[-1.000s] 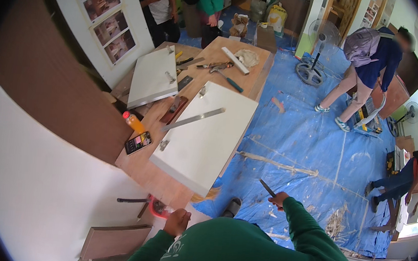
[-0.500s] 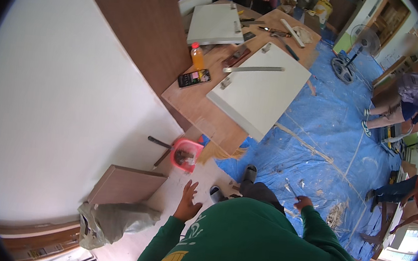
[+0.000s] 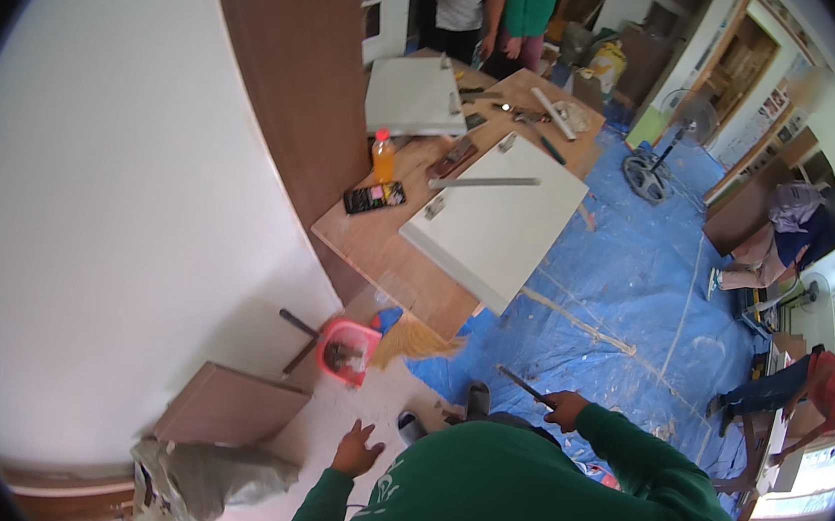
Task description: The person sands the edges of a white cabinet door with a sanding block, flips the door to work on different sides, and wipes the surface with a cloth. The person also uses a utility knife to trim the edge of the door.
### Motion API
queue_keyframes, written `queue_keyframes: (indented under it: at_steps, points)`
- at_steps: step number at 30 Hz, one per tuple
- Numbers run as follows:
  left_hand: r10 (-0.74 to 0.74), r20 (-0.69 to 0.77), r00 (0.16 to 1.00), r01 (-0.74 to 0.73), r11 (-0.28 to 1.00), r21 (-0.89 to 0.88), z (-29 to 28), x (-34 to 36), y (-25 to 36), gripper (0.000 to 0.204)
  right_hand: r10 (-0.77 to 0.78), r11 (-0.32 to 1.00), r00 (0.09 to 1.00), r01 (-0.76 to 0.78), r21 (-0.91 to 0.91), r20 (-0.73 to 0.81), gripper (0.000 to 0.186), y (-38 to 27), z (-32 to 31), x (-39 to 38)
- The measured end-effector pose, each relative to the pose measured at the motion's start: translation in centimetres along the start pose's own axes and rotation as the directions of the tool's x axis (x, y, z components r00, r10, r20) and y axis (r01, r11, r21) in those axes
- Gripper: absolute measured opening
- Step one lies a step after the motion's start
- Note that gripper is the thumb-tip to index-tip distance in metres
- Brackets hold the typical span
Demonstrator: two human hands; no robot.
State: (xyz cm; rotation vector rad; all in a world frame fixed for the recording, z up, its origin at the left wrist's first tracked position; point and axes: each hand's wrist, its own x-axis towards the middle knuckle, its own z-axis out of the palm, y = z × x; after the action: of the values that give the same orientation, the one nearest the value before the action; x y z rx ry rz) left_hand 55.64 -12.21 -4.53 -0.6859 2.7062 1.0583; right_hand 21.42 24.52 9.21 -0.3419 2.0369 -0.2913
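Observation:
My right hand (image 3: 567, 412) is closed round one end of a long, thin, dark hand tool (image 3: 523, 382), whose tip points forward and left over the blue sheet. Its exact kind is too small to make out. My left hand (image 3: 356, 451) hangs empty over the pale floor, fingers apart, nearest to a pink dustpan (image 3: 362, 338) with debris in it. Ahead stands a wooden worktable (image 3: 339, 235). On it lies a white panel (image 3: 516, 232) with metal hinges and a grey metal strip (image 3: 485, 182) across it.
An orange drink bottle (image 3: 383, 160), a phone (image 3: 375, 198) and a second white panel (image 3: 408, 94) are on the table. A broom (image 3: 420, 343) pokes out below. Right, on the blue sheet (image 3: 627, 281), stand a fan (image 3: 653, 168) and two people working. Others stand behind the table.
My right hand has swung forward and left, lifting the thin tool. My left hand stays low, fingers spread. The view has tilted up, showing more of the people behind the table.

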Motion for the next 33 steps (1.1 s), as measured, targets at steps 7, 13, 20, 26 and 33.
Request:
queue_keyframes:
  at_steps: [7, 13, 20, 26, 33]
  points:
    - [-0.011, -0.047, 0.999, -0.007, 0.934, -0.357, -2.0, 6.1, 2.0, 0.04, 0.082, 0.982, 0.974, -0.042, 0.187, -0.211, 0.028, 8.2, 2.4, 4.5]
    - [0.168, 0.167, 0.972, 0.038, 0.586, -0.81, -2.1, 10.5, 10.8, 0.046, 0.398, 0.806, 0.912, -0.399, 0.437, 0.099, 0.04, 15.6, 8.3, 5.5]
    - [0.244, 0.393, 0.887, 0.038, 0.809, -0.587, -3.0, 13.8, 15.0, 0.038, -0.259, 0.88, 0.954, 0.297, -0.37, 0.151, 0.031, 24.1, 11.7, 11.1]
    - [0.205, 0.13, 0.97, -0.177, 0.964, -0.199, -3.2, 18.7, 12.8, 0.032, 0.283, 0.556, 0.934, -0.343, 0.757, 0.216, 0.036, 20.2, -2.8, 11.3]
    - [0.008, 0.104, 0.995, 0.006, 0.991, -0.132, -7.3, 23.5, 26.0, 0.047, 0.478, 0.542, 0.876, -0.238, 0.806, -0.063, 0.023, 24.6, -10.4, 15.4]
